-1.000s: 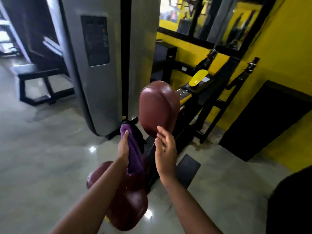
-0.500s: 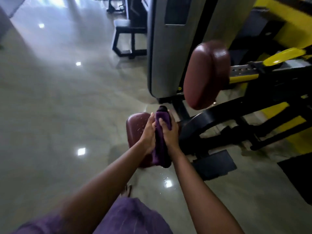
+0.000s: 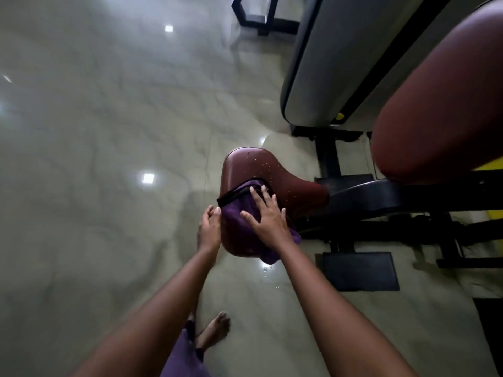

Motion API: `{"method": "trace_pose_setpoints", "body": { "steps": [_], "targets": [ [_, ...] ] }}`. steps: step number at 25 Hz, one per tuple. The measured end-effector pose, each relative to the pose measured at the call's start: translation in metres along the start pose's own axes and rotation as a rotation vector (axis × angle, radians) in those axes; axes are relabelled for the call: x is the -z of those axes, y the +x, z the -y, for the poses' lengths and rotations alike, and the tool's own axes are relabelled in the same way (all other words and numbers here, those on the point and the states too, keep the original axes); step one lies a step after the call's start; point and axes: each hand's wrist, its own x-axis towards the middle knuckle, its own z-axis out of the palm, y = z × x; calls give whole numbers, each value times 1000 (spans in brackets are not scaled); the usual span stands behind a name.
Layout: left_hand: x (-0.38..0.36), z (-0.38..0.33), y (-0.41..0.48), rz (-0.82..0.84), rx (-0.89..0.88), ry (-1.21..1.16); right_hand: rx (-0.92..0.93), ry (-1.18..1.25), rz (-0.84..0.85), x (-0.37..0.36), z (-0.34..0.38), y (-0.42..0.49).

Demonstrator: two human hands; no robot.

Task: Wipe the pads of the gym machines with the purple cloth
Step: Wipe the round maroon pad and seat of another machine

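Observation:
The purple cloth [image 3: 239, 229] with a black edge lies spread over the near part of a maroon seat pad [image 3: 275, 172] dotted with water drops. My right hand [image 3: 268, 219] presses flat on the cloth, fingers spread. My left hand [image 3: 209, 229] rests at the pad's left edge, fingertips touching the cloth's corner. A second, larger maroon pad [image 3: 441, 104] stands higher at the right.
The machine's black frame [image 3: 394, 197] and a black foot plate [image 3: 359, 270] lie to the right. A grey weight-stack shroud [image 3: 334, 58] stands behind. A black bench frame [image 3: 261, 14] sits at the top. Glossy floor spreads left; my bare foot [image 3: 215, 329] is below.
The view has tilted down toward the seat pad. The cloth, bunched between both hands before, now lies spread on the pad under my flat right hand.

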Motion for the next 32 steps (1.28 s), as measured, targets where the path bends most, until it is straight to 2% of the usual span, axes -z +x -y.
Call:
{"method": "trace_pose_setpoints", "body": {
  "steps": [2, 4, 8, 12, 18, 21, 25, 29, 32],
  "targets": [
    [-10, 18, 15, -45, 49, -15, 87, -190, -20, -25, -20, 3],
    [-19, 29, 28, -56, 53, -69, 188, -394, -115, -45, -36, 7],
    [-37, 31, 56, -108, 118, -108, 329, -584, -306, -69, -42, 24],
    [-39, 28, 72, -146, 201, -215, 422, -593, -356, -71, -29, 58],
    [-57, 0, 81, -182, 192, 24, 495, -567, -298, -42, -27, 116],
    [-63, 3, 82, -194, 115, 201, 416, -508, -275, -18, -28, 149],
    [-65, 6, 82, -234, 63, 260, 234, -413, -326, -1, -27, 165],
    [-65, 10, 83, -236, 61, 260, 343, -525, -414, -46, -22, 118],
    [-65, 9, 85, -252, 50, 276, 372, -527, -323, -26, -22, 143]
  ]
}}
